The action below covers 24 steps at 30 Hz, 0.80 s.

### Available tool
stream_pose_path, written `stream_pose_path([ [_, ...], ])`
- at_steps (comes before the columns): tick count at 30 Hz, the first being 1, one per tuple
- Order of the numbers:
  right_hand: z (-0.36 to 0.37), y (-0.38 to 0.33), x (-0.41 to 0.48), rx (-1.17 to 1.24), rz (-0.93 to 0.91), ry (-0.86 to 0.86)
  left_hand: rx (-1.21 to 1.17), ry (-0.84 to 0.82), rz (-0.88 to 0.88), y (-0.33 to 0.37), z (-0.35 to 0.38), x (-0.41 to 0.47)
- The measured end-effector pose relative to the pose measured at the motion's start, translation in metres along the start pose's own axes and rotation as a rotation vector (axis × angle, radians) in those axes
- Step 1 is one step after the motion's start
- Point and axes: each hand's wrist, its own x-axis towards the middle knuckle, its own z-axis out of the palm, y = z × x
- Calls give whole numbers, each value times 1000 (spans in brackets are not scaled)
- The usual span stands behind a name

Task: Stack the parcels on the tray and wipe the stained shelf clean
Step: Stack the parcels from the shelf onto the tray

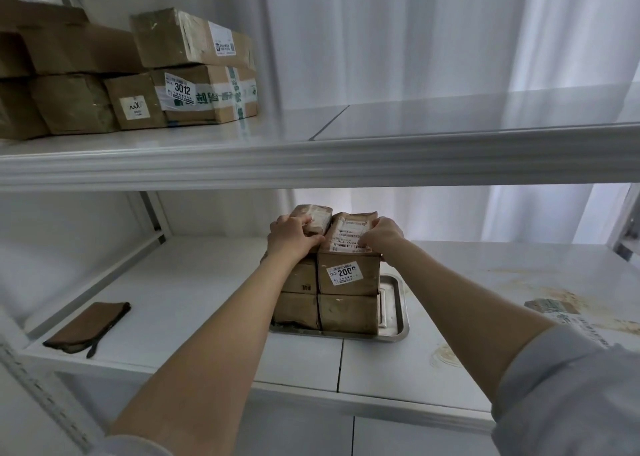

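Head view, box (pixel 202 109) labelled 3012, stacked parcels (pixel 348 311)

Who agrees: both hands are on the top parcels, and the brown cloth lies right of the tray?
Wrong: the head view shows the brown cloth lying left of the tray. The left hand and right hand are on the top parcels.

tray (pixel 394 332) mostly under parcels (pixel 348 311), upper boxes (pixel 69 103) cropped left
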Motion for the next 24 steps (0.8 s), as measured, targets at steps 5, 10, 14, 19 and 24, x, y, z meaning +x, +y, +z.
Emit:
stream_pose_path([
  [5, 0, 2, 2, 4, -15, 11, 46, -6, -8, 2, -2, -2],
  [10, -5, 5, 4, 44, -13, 4, 146, -63, -61, 12, -7, -5],
  [14, -18, 10, 6, 109, -27, 104, 46, 91, 10, 28, -10, -6],
  [19, -45, 25, 8, 179, -46, 172, -84, 133, 190, 74, 0, -8],
  [24, -85, 48, 6, 357, 13, 202, -290, 85, 279, 134, 34, -13],
])
